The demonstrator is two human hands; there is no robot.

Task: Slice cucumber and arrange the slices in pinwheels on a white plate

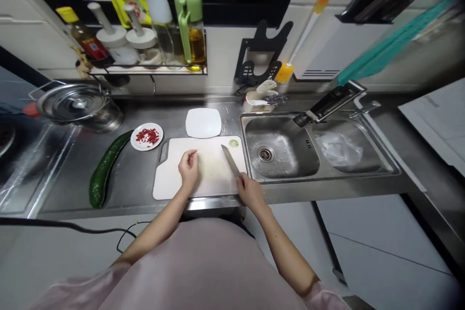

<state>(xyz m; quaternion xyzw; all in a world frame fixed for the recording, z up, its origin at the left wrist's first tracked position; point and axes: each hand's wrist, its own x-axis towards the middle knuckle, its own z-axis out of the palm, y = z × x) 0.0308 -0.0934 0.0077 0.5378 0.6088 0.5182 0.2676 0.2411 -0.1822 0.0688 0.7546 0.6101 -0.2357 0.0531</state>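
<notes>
Knife [230, 160] sits in the right hand [249, 191], fist closed round its handle, blade resting on the cutting board [170, 184], pointing clear of the left hand [189, 168], curled on the board; whether it pins anything I cannot tell. Cucumber [105, 169] lies alongside.

Quick count: hands x2, left hand [189, 168] plus right hand [250, 193]. Knife [230, 161] x1. Cutting board [167, 185] x1, green stub [233, 143] x1 at its 1 o'clock. Plates x2: chili plate [136, 142] at 11, white plate [203, 122] at 12. Cucumber [105, 169] x1, 9 o'clock. Pot [80, 106] x1, 10 o'clock. Sink [286, 164] x1, 3 o'clock. White shakers [111, 36] [142, 38] x2, bottles x2: yellow-cap bottle [85, 36], green-top bottle [192, 24].
</notes>
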